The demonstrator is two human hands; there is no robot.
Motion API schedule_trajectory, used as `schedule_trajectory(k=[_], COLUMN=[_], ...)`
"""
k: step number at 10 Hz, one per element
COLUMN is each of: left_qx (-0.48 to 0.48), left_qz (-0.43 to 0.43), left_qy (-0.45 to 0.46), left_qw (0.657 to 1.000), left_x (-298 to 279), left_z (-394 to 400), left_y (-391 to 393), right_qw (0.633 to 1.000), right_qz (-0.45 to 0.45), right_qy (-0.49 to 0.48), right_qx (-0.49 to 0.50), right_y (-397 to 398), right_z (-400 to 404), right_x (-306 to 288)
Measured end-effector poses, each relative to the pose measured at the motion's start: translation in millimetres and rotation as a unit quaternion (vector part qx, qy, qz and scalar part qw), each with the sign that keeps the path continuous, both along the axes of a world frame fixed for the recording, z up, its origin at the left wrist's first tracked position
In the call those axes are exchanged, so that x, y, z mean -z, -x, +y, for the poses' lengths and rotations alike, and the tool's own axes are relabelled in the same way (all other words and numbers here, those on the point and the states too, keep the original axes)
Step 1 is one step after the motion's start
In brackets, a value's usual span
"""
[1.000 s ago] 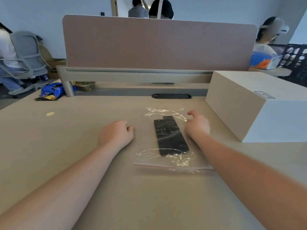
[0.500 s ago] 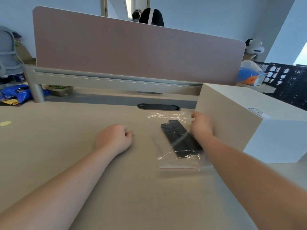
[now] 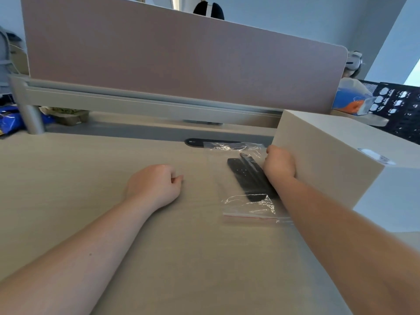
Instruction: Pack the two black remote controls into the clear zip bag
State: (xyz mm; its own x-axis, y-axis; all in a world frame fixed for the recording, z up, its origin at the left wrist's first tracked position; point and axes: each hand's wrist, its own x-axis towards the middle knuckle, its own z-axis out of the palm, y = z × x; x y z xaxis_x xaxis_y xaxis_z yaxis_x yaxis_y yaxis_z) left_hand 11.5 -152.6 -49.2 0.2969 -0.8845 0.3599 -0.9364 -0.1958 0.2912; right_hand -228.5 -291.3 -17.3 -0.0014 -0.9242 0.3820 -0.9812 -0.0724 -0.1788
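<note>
- Bag (image 3: 247, 206) flat on desk (image 3: 91, 178), both remotes (image 3: 250, 178) inside, side by side, just left of right hand (image 3: 280, 164).
- Right hand curled at bag's right edge, against box (image 3: 329, 160); grip on plastic can't be told.
- Left hand (image 3: 154, 185) a loose fist, resting on desk well left of bag, holding nothing.
- Red zip strip at bag's near end, under right forearm.

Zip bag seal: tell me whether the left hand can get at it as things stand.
Probably yes. The left hand rests empty on the desk, and bare desk lies between it and the seal.
</note>
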Motion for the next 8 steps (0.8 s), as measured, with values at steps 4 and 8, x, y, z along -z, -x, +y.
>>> schedule_trajectory(k=[4,8], left_qx=[0.019,0.007], left_qz=[-0.014,-0.002], left_qy=[-0.004,-0.029], left_qw=[1.000,1.000], left_x=[-3,-6], left_z=[21,69], left_y=[7,23], right_qw=[0.992,0.996], right_qz=[0.119,0.050], right_qy=[-0.022,-0.059], right_qx=[-0.035,-0.043], right_y=[23,28], right_z=[45,89], right_x=[-5,-15])
